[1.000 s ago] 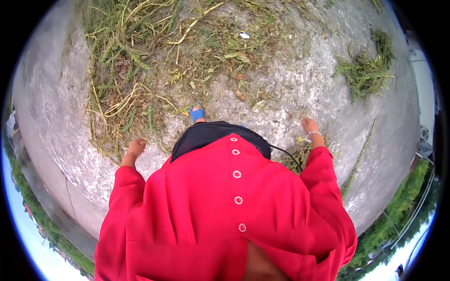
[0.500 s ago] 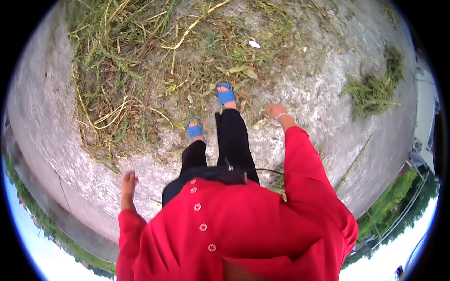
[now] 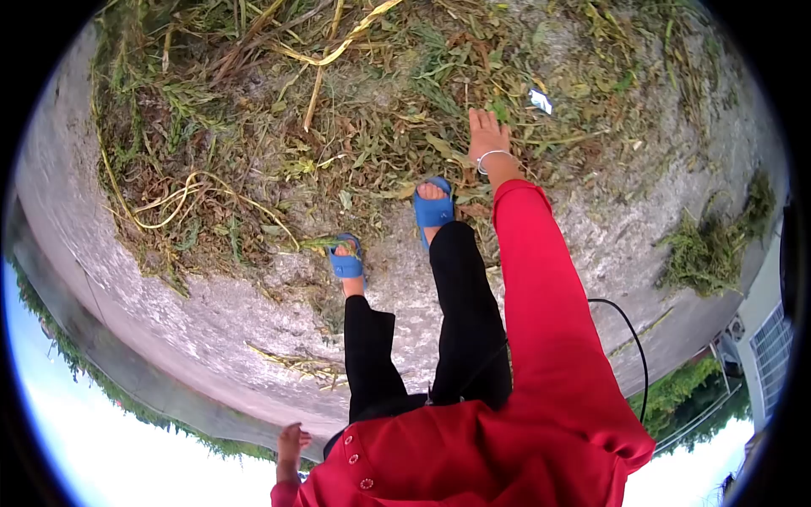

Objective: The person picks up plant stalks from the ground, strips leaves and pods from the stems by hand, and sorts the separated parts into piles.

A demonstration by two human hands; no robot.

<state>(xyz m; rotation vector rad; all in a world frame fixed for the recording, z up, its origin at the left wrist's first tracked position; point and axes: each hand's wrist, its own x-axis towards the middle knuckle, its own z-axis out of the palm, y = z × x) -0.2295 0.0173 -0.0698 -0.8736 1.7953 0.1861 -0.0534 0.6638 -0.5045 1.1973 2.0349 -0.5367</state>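
My right hand [image 3: 487, 135] reaches forward over the spread of cut, wilting plants [image 3: 363, 144], its fingers stretched out and nothing in it. A bracelet circles that wrist. Just to its right lies a small, shiny white-and-dark object [image 3: 541, 101] on the plants; its kind is not clear. Whether the fingertips touch the plants, I cannot tell. My left hand [image 3: 292, 441] hangs back by my side, away from the plants, with loosely bent fingers and no object showing in it.
My feet in blue sandals [image 3: 434, 205] stand at the near edge of the plants. Long yellowish stalks [image 3: 346, 42] lie across them. A separate green clump [image 3: 714, 245] sits on the concrete [image 3: 591, 237] at right. A black cable [image 3: 638, 338] loops beside my right arm.
My right hand has moved forward, from beside my leg to over the plants near the shiny object, and its fingers have spread. My left hand has swung back. My body leans further forward.
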